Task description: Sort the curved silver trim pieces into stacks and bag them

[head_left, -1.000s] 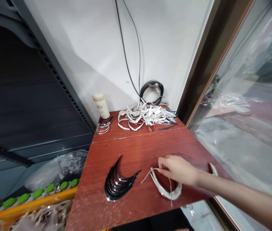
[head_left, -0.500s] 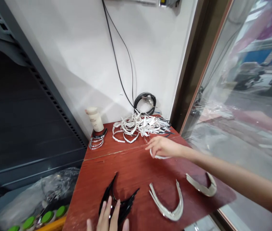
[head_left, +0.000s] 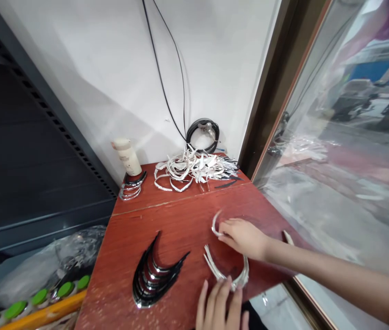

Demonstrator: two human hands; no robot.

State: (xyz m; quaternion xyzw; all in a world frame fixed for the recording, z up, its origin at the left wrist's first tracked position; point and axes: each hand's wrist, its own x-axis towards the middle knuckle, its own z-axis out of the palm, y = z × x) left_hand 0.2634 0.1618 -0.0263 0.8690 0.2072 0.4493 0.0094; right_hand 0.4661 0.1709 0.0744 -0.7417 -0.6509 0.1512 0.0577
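My right hand (head_left: 244, 237) is closed on one white curved headband (head_left: 215, 223) and holds it low over the red-brown table (head_left: 183, 215), just above a stack of white headbands (head_left: 227, 274). My left hand (head_left: 220, 305) lies flat with fingers stretched out at the near table edge, fingertips touching that white stack. A nested stack of black headbands (head_left: 153, 275) lies to the left of it. Partly hidden behind my right forearm, another white headband (head_left: 287, 237) lies at the right edge.
A tangled heap of white and dark headbands (head_left: 194, 168) fills the back of the table. A small white bottle (head_left: 126, 156) stands over several silvery bands (head_left: 130, 187) at the back left. Coiled black cable (head_left: 203, 134) hangs at the wall. A glass pane (head_left: 335, 151) bounds the right.
My right hand came back from the heap at the rear with one white headband, down to the white stack. My left hand shifted right from the black stack to the white one.
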